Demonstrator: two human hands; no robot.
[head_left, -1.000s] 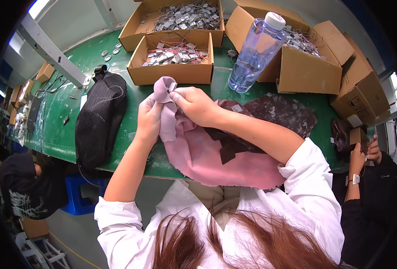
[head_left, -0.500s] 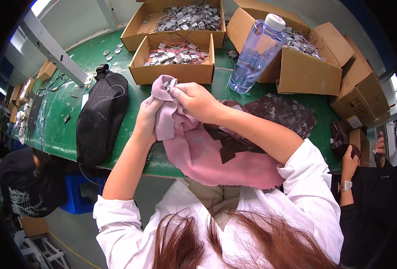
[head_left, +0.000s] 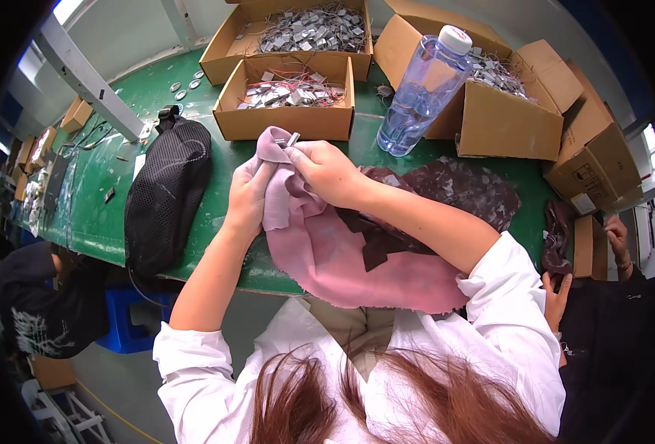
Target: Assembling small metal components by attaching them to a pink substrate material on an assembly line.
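Note:
My left hand [head_left: 248,189] is closed round a gathered end of a pink cloth [head_left: 357,263]. The cloth drapes down over the table edge toward my lap. A small silver metal piece [head_left: 292,139] pokes out at the top of the gathered cloth. My right hand [head_left: 329,174] pinches at that piece with thumb and fingers, close against the cloth; part of the piece is hidden by cloth and fingers. Under my right forearm lies a dark patterned cloth [head_left: 475,185], partly over the pink one.
A small carton [head_left: 283,122] of wired silver parts stands ahead, with a larger carton [head_left: 224,63] behind. Right of them are a water bottle [head_left: 416,103] and an open carton [head_left: 505,122]. A black mesh bag [head_left: 168,192] lies left. A co-worker's hand [head_left: 556,300] is at the right.
Both my hands have shifted slightly right with the cloth, and the silver piece shows more above it. At the right, the co-worker's hands have moved, one lower beside the dark cloth.

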